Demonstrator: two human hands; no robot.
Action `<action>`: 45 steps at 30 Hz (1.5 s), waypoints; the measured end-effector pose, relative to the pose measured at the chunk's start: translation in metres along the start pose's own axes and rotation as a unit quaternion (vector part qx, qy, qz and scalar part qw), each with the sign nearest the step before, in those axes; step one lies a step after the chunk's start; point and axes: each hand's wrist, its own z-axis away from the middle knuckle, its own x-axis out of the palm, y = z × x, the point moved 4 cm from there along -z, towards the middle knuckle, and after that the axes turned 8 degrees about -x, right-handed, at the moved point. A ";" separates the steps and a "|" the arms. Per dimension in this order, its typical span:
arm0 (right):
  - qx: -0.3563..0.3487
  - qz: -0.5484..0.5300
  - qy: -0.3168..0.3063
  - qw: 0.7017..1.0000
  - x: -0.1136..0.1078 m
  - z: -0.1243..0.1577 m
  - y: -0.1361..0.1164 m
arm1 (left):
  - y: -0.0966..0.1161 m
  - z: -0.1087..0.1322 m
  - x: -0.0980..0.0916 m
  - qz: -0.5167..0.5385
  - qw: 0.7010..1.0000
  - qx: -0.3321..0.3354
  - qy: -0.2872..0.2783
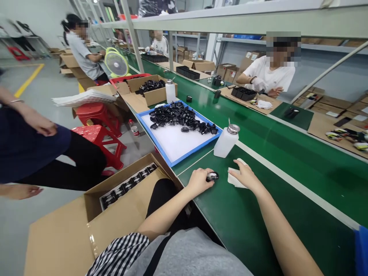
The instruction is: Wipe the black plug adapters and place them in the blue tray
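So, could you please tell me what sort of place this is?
Most likely a factory assembly line: people work along a long green worktop, and a blue-rimmed tray holds a pile of small black parts.

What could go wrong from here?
1. The white bottle stands just beyond the right hand; a forward reach might tip it.
2. The small black part sits at the fingertips of the left hand, near the bench edge; it could slip and drop.
3. The blue-rimmed tray lies along that edge; a bump might spill its heaped black parts.
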 end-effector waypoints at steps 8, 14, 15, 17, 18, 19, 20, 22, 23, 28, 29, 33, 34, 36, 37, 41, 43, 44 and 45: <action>0.014 -0.202 0.064 0.977 0.001 -0.005 0.029 | -0.048 -0.063 -0.095 0.002 0.989 -0.086 0.122; 0.056 -0.230 0.103 0.966 -0.006 -0.003 0.041 | -0.092 -0.133 -0.127 -0.008 0.973 -0.173 0.153; 0.059 -0.216 0.116 0.968 -0.008 -0.001 0.039 | -0.095 -0.138 -0.123 -0.007 0.974 -0.178 0.142; 0.047 -0.165 0.161 0.972 -0.015 0.004 0.029 | -0.100 -0.144 -0.115 -0.002 0.974 -0.188 0.126; 0.032 -0.132 0.178 0.975 -0.017 0.008 0.021 | -0.102 -0.145 -0.112 0.003 0.973 -0.193 0.123; 0.016 -0.099 0.180 0.979 -0.018 0.012 0.009 | -0.104 -0.145 -0.109 0.011 0.972 -0.199 0.120; 0.003 -0.066 0.165 0.984 -0.016 0.016 -0.003 | -0.105 -0.144 -0.107 0.022 0.971 -0.205 0.117; -0.004 -0.010 0.091 0.996 -0.005 0.021 -0.028 | -0.107 -0.141 -0.104 0.046 0.968 -0.220 0.109; -0.001 0.016 0.053 0.998 0.003 0.023 -0.040 | -0.108 -0.139 -0.102 0.058 0.966 -0.228 0.105; -0.006 0.074 -0.017 0.997 0.026 0.023 -0.073 | -0.100 -0.139 -0.094 0.093 0.948 -0.280 0.116; -0.014 0.067 -0.023 0.997 0.027 0.021 -0.075 | -0.098 -0.142 -0.094 0.100 0.944 -0.290 0.121; -0.100 0.033 -0.041 0.994 0.029 0.016 -0.082 | -0.090 -0.157 -0.095 0.138 0.929 -0.324 0.119; -0.138 0.030 -0.037 0.989 0.030 0.016 -0.085 | -0.089 -0.160 -0.095 0.152 0.926 -0.328 0.111; -0.221 0.045 -0.002 0.974 0.034 0.018 -0.092 | -0.088 -0.162 -0.096 0.188 0.921 -0.329 0.087; -0.262 0.064 0.026 0.963 0.036 0.021 -0.095 | -0.088 -0.162 -0.097 0.209 0.920 -0.324 0.073; -0.375 0.118 0.129 0.910 0.045 0.034 -0.097 | -0.076 -0.143 -0.095 0.298 0.918 -0.259 0.021; -0.410 0.087 0.157 0.894 0.044 0.038 -0.093 | -0.063 -0.124 -0.092 0.333 0.920 -0.206 0.006; -0.411 0.056 0.174 0.893 0.041 0.038 -0.089 | -0.056 -0.113 -0.089 0.346 0.921 -0.180 0.000; -0.395 0.016 0.195 0.897 0.035 0.036 -0.084 | -0.049 -0.101 -0.084 0.354 0.922 -0.157 -0.005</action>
